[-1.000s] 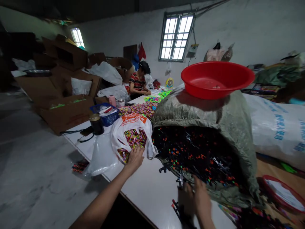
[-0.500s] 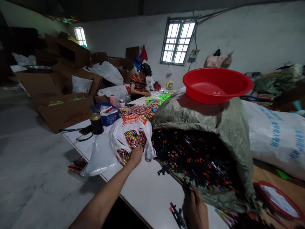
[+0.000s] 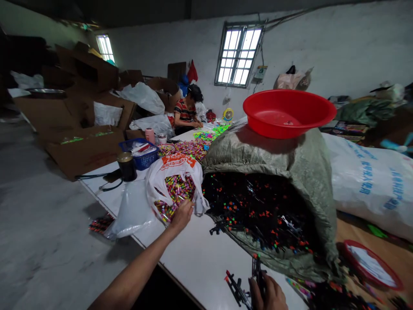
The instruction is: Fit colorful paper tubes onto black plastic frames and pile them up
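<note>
My left hand (image 3: 182, 216) is at the front of a white plastic bag (image 3: 151, 183) full of small multicoloured capsule-like pieces (image 3: 179, 189). Its fingers are drawn together; whatever is between them is too small to make out. Low in the view, my right hand (image 3: 269, 293) is closed round a black toy gun (image 3: 256, 269) with an orange tip, just over the white tabletop (image 3: 206, 258). Several more black toy guns (image 3: 238, 290) lie beside it on the left. Behind the right hand, a grey-green woven sack (image 3: 314, 181) gapes open, with a heap of black toy guns (image 3: 258, 211) inside.
A red basin (image 3: 290, 114) rests on the sack. Left of the bag are a clear plastic bag (image 3: 130, 215), a dark jar (image 3: 127, 165) and a blue basket (image 3: 142, 159). A co-worker (image 3: 186, 112) sits at the far end. A red tray (image 3: 371, 265) lies right.
My right hand has moved down and slightly right, away from the sack's edge, bringing the toy gun beside the others. My left hand has shifted slightly at the bag's opening.
</note>
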Demonstrator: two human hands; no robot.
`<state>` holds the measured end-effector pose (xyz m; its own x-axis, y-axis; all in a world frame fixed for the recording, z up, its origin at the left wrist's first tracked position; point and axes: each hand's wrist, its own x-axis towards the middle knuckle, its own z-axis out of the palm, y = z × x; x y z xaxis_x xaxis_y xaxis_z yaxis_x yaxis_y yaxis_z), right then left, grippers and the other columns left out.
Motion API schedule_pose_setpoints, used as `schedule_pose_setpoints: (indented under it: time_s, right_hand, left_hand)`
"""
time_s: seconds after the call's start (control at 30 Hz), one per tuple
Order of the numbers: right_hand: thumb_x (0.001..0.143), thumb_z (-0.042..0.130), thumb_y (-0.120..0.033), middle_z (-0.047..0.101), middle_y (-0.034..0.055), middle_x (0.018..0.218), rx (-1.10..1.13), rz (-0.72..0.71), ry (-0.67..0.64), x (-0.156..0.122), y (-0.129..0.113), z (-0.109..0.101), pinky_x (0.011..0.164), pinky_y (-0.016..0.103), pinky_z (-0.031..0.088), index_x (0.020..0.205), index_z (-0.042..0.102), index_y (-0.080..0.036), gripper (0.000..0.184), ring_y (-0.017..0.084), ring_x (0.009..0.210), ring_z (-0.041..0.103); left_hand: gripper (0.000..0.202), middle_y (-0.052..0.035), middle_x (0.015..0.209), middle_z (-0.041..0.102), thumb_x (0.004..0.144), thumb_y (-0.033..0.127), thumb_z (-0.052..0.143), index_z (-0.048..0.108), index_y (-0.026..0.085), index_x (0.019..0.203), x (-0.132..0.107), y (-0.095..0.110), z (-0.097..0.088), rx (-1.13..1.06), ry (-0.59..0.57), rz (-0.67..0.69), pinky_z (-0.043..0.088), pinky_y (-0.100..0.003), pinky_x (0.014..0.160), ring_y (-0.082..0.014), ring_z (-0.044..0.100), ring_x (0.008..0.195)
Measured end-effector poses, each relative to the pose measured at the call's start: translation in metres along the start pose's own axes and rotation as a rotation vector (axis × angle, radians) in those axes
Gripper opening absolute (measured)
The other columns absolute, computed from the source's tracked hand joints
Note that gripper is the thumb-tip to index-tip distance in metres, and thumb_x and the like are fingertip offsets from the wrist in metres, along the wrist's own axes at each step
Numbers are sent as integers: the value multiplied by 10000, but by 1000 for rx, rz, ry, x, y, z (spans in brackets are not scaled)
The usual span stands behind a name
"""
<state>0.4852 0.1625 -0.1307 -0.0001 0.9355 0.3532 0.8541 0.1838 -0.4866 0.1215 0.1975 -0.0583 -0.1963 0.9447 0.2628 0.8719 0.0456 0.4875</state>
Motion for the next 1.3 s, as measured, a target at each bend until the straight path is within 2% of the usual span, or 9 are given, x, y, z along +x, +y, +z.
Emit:
schedule_pose_setpoints:
  time_s: [0.23, 0.4, 0.47, 0.6, 0.7, 0.8, 0.9, 1.1, 1.3]
  right_hand:
    - [823, 287, -700, 671, 167, 1005, 0, -33, -24, -5, -1, 7, 795, 448, 467, 1039, 633, -141, 692, 320, 883, 609]
    - [811, 266, -712, 674, 184, 944, 50, -2, 33, -4, -14, 0, 783, 456, 456, 992, 634, -120, 720, 324, 851, 594]
    - [820, 267, -679, 669, 190, 953, 52, 43, 35, -6, -24, -4, 783, 450, 455, 1013, 630, -112, 701, 324, 867, 590]
    - [849, 278, -544, 649, 201, 1036, 57, 188, 24, -11, -43, -15, 808, 430, 449, 1140, 587, -87, 623, 324, 947, 587]
    - [849, 285, -472, 650, 197, 1042, 75, 330, 50, -12, -51, -20, 778, 412, 455, 1206, 551, -84, 590, 313, 912, 610]
    - [834, 323, -449, 660, 181, 1020, 117, 380, 70, -11, -52, -21, 762, 395, 459, 1210, 549, -97, 563, 297, 877, 623]
    - [800, 377, -458, 666, 171, 1016, 158, 386, 81, -10, -53, -20, 790, 396, 456, 1177, 573, -103, 554, 294, 903, 618]
    - [763, 427, -456, 658, 163, 1015, 219, 351, 30, -10, -53, -20, 846, 395, 443, 1106, 598, -103, 521, 280, 947, 600]
    - [750, 432, -567, 642, 164, 1036, 205, 314, 1, -12, -46, -24, 852, 426, 450, 1075, 607, -111, 586, 312, 974, 586]
  left_hand:
    - [228, -71, 977, 617, 838, 85, 420, 600, 167, 951, -35, 40, 36, -135, -240, -47, 460, -296, 835, -174, 592, 932]
    - [367, -107, 989, 617, 693, -67, 410, 613, 147, 910, -32, 55, 37, -74, -342, -51, 443, -339, 873, -214, 578, 983]
    - [433, -129, 1032, 605, 687, -71, 394, 607, 137, 1000, -35, 59, 34, -71, -368, -70, 454, -360, 864, -226, 584, 973]
    - [489, -110, 1145, 572, 780, 20, 380, 519, 177, 1221, -52, 47, 22, -132, -373, -107, 444, -360, 915, -206, 565, 1031]
    - [438, -78, 1104, 599, 793, 76, 407, 534, 180, 1199, -60, 23, 2, -230, -217, -146, 453, -336, 906, -182, 571, 999]
    - [365, -79, 1043, 616, 831, 156, 421, 529, 150, 1180, -55, 0, -20, -138, -85, -245, 472, -335, 853, -189, 583, 943]
    - [324, -92, 1027, 608, 848, 177, 440, 536, 127, 1154, -45, -8, -28, -15, -149, -270, 466, -336, 835, -206, 583, 944]
    - [265, -91, 1039, 565, 760, -11, 449, 628, 163, 850, -38, 0, -20, 18, -372, -132, 427, -335, 856, -219, 553, 1001]
    - [206, -102, 1049, 594, 860, 128, 433, 569, 145, 1014, -31, 20, -17, 20, -354, -143, 402, -331, 911, -213, 533, 1042]
